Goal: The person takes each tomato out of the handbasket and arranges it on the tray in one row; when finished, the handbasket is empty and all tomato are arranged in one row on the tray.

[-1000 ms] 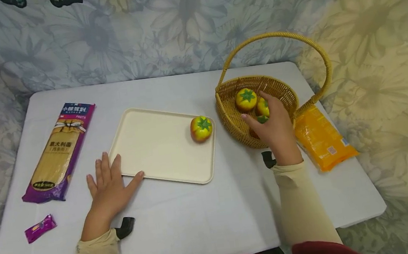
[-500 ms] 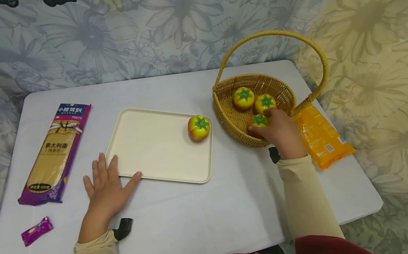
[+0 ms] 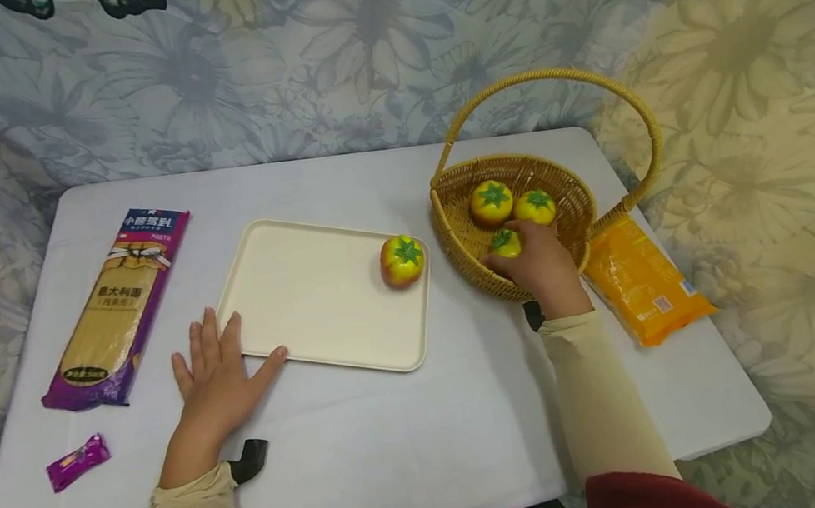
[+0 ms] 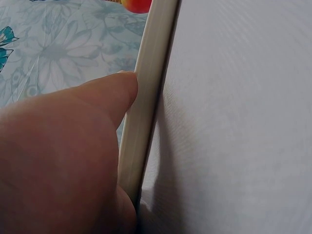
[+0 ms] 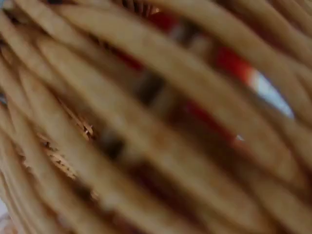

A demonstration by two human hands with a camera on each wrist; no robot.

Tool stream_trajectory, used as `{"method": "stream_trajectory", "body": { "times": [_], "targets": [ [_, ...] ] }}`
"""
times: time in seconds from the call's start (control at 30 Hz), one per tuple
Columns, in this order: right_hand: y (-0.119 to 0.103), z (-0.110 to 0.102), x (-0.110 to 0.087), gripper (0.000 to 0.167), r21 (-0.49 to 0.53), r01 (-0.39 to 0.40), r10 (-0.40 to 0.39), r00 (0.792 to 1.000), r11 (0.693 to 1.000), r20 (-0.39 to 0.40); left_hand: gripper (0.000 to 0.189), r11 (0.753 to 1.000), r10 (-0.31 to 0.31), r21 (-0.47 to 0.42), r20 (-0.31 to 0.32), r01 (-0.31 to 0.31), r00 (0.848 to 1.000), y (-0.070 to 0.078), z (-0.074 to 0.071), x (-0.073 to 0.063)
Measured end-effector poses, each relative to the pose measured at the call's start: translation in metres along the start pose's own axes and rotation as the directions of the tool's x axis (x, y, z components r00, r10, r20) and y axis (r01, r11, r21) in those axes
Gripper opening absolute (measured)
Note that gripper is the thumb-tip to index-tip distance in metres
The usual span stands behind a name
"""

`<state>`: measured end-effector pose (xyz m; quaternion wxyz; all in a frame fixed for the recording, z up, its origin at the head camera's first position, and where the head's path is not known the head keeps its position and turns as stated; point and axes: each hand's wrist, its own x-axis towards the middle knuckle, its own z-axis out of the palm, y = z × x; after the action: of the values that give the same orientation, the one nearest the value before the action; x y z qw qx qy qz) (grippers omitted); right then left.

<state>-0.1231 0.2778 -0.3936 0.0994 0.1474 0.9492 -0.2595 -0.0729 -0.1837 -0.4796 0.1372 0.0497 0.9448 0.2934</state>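
Right hand [image 3: 547, 270], pinching the tomato [image 3: 505, 242] beneath it, inside the basket [image 3: 455, 250], thumb opposing, presumably for firmness; left hand [image 3: 215, 393], spread wide, touching the tray [image 3: 322, 297] ahead, probably to steady it.

A white table [image 3: 397, 431] is carrying a pasta pack [image 3: 119, 308] far left, a purple packet [image 3: 78, 462] near left, a cream tray [image 3: 314, 294] mid-table, and a basket [image 3: 459, 258] and orange bag [image 3: 645, 281] right.
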Motion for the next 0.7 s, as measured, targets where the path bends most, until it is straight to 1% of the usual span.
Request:
{"method": "stream_trajectory", "body": {
  "times": [0.13,0.2,0.27,0.4,0.57,0.7],
  "targets": [
    [-0.002,0.006,0.009,0.078,0.001,0.021,-0.021,1.0,1.0,-0.004,0.108,1.0,0.005,-0.003,0.005,-0.005,1.0,0.0,0.001,0.0],
    [-0.004,0.009,0.014,0.076,-0.02,0.04,-0.04,0.999,0.999,-0.009,0.108,1.0,0.003,-0.002,0.005,-0.003,1.0,0.0,0.001,0.0],
    [-0.006,0.011,0.016,0.072,-0.05,0.059,-0.06,0.998,0.997,-0.023,0.108,1.0,0.001,-0.002,0.005,-0.001,1.0,0.001,0.0,0.0],
    [-0.007,0.014,0.016,0.066,-0.085,0.071,-0.077,0.995,0.994,-0.067,0.108,1.0,0.005,-0.006,0.004,-0.005,1.0,0.001,0.0,0.0],
    [-0.006,0.018,0.013,0.065,-0.056,0.072,-0.078,0.988,0.996,-0.131,0.108,1.0,0.009,-0.009,0.0,-0.009,1.0,0.001,0.0,-0.001],
    [-0.005,0.021,0.012,0.066,-0.01,0.068,-0.068,0.982,0.998,-0.179,0.107,1.0,0.014,-0.014,-0.007,-0.014,1.0,0.002,-0.001,-0.002]
  ]
}}
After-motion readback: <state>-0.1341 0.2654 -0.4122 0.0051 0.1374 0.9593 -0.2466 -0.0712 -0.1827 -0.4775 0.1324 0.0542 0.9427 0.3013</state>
